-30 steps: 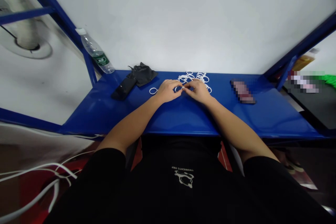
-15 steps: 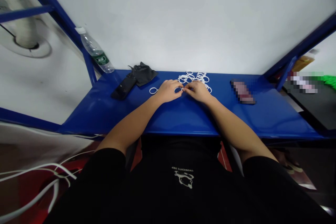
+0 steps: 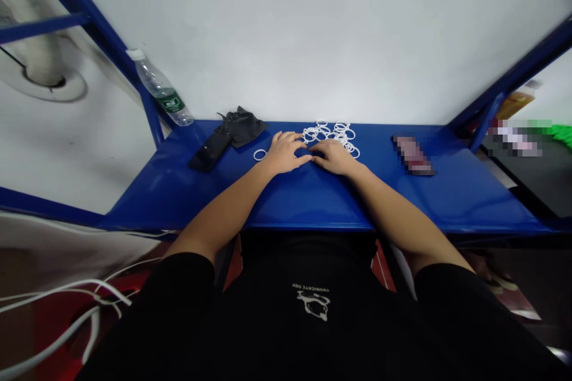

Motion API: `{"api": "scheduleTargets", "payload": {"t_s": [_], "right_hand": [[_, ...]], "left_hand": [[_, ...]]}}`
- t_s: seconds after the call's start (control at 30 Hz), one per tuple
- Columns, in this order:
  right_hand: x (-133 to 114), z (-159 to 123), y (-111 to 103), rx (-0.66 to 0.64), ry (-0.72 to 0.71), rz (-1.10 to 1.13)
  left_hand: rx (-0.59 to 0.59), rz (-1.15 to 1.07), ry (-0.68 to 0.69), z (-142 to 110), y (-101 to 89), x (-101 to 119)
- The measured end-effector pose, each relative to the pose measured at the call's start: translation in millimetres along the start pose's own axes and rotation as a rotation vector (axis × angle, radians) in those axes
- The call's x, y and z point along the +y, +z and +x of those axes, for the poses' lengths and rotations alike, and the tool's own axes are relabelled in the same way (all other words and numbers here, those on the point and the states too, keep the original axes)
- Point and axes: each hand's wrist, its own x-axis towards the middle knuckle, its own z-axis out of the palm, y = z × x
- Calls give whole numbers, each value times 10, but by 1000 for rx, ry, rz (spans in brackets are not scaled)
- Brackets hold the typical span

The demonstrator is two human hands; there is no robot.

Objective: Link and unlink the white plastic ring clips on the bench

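My left hand [image 3: 287, 153] rests low over the blue tabletop [image 3: 308, 202], thumb and fingers apart, with nothing visible in it. Close by on its right is my right hand [image 3: 333, 156], its thumb and fingers also parted; the thumb tips of the two hands nearly meet. Behind the hands lies a loose heap of thin white rings [image 3: 309, 133], partly covered by my right hand. A single white ring [image 3: 254, 155] sits apart, just left of my left hand. Anything under the palms is hidden.
A black phone-like object [image 3: 210, 151] and crumpled black plastic [image 3: 245, 126] lie at left, near a clear bottle [image 3: 163, 89] against the wall. A pixelated phone-like object [image 3: 412, 156] is at right. Blue frame posts [image 3: 152, 116] flank the tabletop.
The white ring that was pinched between my two hands no longer shows there. The fingers of both hands have spread apart. The other rings lie as before.
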Motion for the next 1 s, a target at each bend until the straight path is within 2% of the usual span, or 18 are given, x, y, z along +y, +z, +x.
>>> {"api": "scheduleTargets", "payload": {"t_s": [0.13, 0.27, 0.53, 0.63, 0.87, 1.0], "right_hand": [[-24, 5, 2, -16, -22, 16], [-23, 6, -31, -30, -13, -3], [-70, 3, -49, -69, 10, -99], [-103, 12, -54, -48, -2, -69], [-151, 17, -113, 73, 9, 16], [-148, 13, -135, 88, -9, 34]], "left_hand": [[-120, 18, -37, 10, 29, -39], [-94, 69, -47, 12, 12, -9], [-139, 10, 74, -16, -4, 120], [-111, -37, 58, -13, 5, 128], [50, -103, 30, 15, 33, 103], [64, -132, 47, 28, 46, 86]]}}
